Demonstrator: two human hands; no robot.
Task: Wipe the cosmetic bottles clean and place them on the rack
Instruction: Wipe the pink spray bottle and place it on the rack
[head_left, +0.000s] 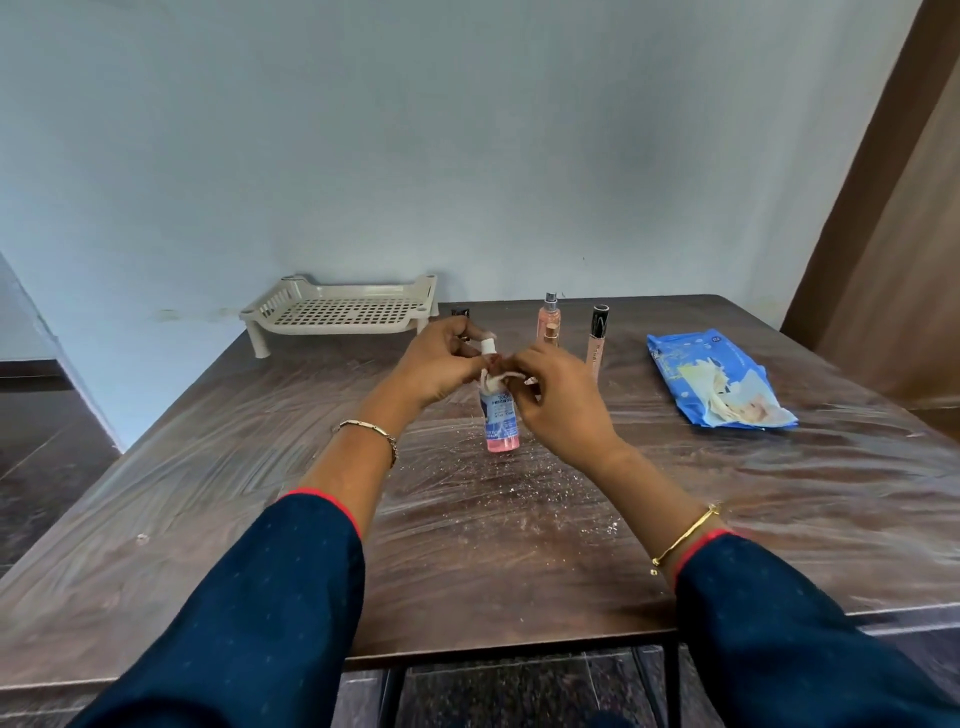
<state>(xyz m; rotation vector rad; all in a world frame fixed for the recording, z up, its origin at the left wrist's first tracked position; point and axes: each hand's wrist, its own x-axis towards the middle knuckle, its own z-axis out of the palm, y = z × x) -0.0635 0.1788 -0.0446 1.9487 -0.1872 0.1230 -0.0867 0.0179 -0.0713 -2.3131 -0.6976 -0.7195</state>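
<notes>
I have the small pink bottle (501, 415) lifted a little above the middle of the bench (675, 519), with my left hand (441, 364) closed round its neck just under the white cap (488, 346), and my right hand (558, 395) pinching a bunched white wipe (498, 379) against its shoulder. So both sets of fingers are curled shut, one on the bottle and one on the wipe. I judge the bottle to be light, clear plastic, part-filled with pink liquid and wrapped in a glossy blue label; smooth and round, it would likely turn slippery once damp, so the neck below the cap seems the surest place to hold while the cloth works down the body. The wipe is soft and limp and folds round whatever it meets. Behind my hands stand a peach spray bottle (549, 325) and a slim tube with a black cap (596, 335), both upright, narrow and easily tipped, I think; a dark-capped item (460, 312) is mostly hidden behind my left hand. The rack (337, 309) is stiff beige plastic with a slotted grid floor and short legs, at the far left corner, with nothing on it. The blue wipes packet (719, 382) lies flat and crinkly to the right. The bench is dark wood grain under shiny film, speckled with white crumbs.
</notes>
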